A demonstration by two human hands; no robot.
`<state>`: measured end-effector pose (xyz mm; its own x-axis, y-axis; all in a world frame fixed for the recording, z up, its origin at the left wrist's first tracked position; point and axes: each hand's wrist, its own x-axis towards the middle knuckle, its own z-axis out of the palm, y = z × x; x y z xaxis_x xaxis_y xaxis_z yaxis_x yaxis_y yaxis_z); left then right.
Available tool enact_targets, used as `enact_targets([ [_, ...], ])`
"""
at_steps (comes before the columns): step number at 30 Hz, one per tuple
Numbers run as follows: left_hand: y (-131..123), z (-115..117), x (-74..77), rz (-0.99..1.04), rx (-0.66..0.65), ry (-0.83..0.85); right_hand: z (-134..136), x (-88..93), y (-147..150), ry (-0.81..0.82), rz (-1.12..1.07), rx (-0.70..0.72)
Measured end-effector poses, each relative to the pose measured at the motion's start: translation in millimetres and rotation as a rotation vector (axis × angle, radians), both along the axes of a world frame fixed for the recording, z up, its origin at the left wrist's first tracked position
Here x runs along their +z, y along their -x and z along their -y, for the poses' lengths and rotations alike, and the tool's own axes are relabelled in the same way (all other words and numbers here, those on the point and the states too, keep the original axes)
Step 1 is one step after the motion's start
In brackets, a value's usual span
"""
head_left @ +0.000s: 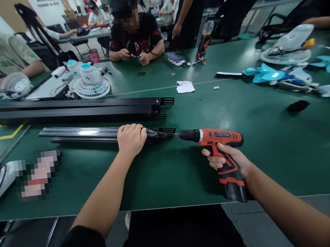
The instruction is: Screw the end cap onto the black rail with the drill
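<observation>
My left hand [131, 138] is closed over the right end of a long black metal rail [88, 133] lying on the green table [172, 178]. My right hand [228, 160] grips the handle of an orange and black cordless drill [215, 138]. The drill lies level and points left. Its thin bit meets the rail's end piece [166, 132] just right of my left hand.
Two longer black rails [75, 108] lie behind the held one. Small white fans [91, 82] and fan parts [288, 50] sit farther back. Blue fan blades [264, 74] lie at the right. Scraps of paper [185, 87] rest mid-table. Other people sit and stand across the table.
</observation>
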<state>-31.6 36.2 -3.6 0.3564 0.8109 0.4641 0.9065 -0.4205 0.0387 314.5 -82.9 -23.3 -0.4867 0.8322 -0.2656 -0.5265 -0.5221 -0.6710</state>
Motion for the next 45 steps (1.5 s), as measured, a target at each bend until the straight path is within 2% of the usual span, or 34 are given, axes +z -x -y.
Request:
enact_targets([
  [11, -0.6, 0.5, 0.5, -0.003, 0.002, -0.004, -0.1, -2.4, -1.6, 0.000, -0.036, 0.030],
  [22, -0.5, 0.2, -1.1, -0.011, -0.002, -0.042, 0.6, 0.9, -0.1, 0.020, -0.022, -0.001],
  [32, -0.9, 0.4, -1.0, 0.052, 0.000, 0.045, -2.1, -1.8, -2.7, 0.022, -0.060, 0.051],
  [45, -0.8, 0.4, 0.0, 0.023, -0.005, 0.012, -3.3, -3.1, -4.0, 0.031, -0.083, 0.053],
])
